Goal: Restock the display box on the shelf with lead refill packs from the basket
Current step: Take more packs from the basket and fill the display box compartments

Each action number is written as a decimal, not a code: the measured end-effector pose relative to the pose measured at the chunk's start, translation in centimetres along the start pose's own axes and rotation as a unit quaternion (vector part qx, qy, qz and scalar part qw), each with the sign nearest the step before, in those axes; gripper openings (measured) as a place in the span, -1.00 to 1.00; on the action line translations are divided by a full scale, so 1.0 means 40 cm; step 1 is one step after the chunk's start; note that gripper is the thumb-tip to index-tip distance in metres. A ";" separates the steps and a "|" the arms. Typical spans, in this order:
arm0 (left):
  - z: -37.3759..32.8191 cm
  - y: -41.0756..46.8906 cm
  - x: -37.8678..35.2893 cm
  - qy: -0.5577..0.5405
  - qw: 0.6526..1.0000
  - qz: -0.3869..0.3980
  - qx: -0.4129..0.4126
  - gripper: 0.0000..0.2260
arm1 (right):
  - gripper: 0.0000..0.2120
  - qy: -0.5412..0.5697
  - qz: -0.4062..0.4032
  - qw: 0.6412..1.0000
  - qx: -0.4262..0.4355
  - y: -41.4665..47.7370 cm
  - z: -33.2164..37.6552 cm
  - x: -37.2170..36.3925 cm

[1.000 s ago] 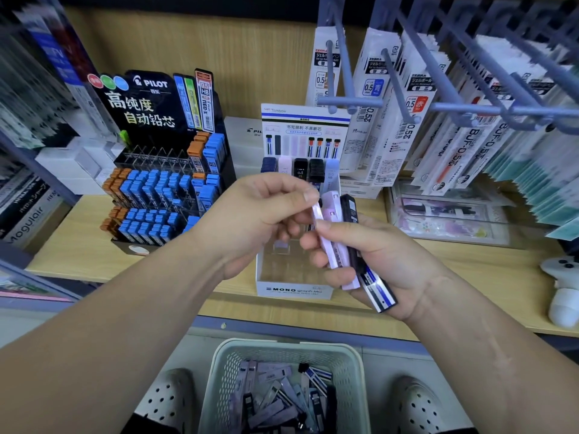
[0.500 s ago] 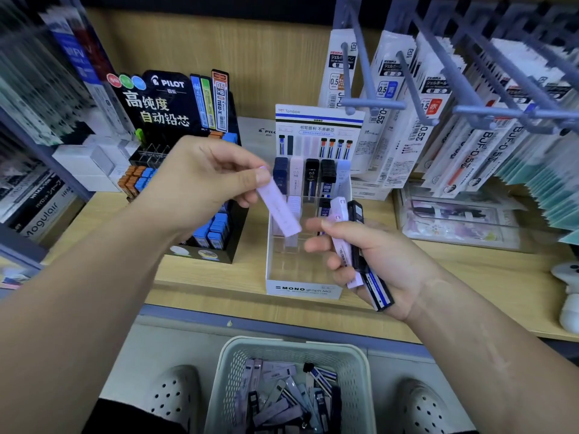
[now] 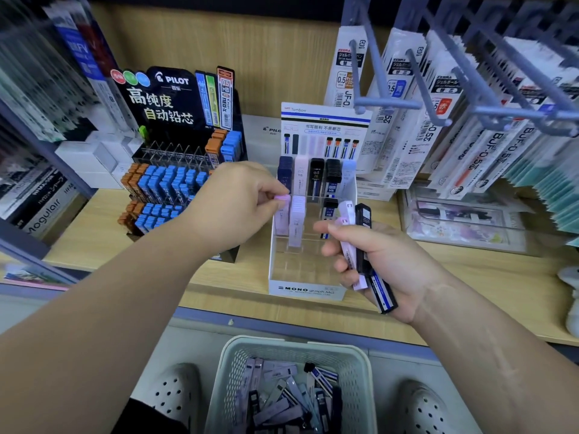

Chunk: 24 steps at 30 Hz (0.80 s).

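Observation:
The white MONO display box (image 3: 305,289) stands on the wooden shelf, with lead packs upright in its back and middle rows. My left hand (image 3: 238,205) pinches the top of a lilac lead refill pack (image 3: 282,214) that stands in the box's left column, next to another lilac pack (image 3: 296,220). My right hand (image 3: 376,264) hovers over the box's right side and grips a lilac pack (image 3: 349,242) and a black pack (image 3: 368,245) together. Below the shelf, the pale basket (image 3: 232,371) holds several more packs.
A black Pilot lead display (image 3: 175,170) with blue and orange cases stands left of the box. Grey pegs (image 3: 385,103) with hanging refill packs jut out at upper right. Flat packets (image 3: 463,220) lie on the shelf at right. My white shoes (image 3: 175,399) flank the basket.
My left hand took a lilac pack from my right hand, carried it left and then down into the box's left column. My right hand stayed in place with two packs.

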<state>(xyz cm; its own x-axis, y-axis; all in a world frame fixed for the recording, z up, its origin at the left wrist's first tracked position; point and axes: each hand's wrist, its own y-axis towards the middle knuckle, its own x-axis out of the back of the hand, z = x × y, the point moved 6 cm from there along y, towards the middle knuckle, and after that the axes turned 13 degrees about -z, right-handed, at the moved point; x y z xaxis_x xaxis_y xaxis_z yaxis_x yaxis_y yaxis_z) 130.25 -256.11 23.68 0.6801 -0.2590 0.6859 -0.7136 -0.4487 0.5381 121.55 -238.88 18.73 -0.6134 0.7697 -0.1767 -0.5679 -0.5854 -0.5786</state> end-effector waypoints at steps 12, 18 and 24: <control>0.003 0.002 -0.043 0.097 0.995 -0.010 -0.013 -0.94 | -0.57 0.000 0.102 0.995 0.004 -0.019 0.006 -0.011; -0.068 0.008 -0.002 -0.172 0.973 -0.013 0.153 -0.96 | -0.59 0.036 0.111 0.993 0.013 -0.024 0.020 -0.014; -0.115 -0.034 -0.050 -0.292 0.932 0.070 0.205 -0.91 | -0.40 0.030 0.110 0.993 0.028 -0.022 0.020 -0.031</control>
<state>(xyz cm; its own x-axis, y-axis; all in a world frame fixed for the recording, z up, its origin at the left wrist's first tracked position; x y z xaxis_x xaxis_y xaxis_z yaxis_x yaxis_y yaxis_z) 129.09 -251.06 23.82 0.6454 -0.7077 0.2874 -0.7600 -0.6327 0.1489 122.36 -239.52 20.11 -0.6934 0.6344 -0.3417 -0.4548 -0.7531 -0.4753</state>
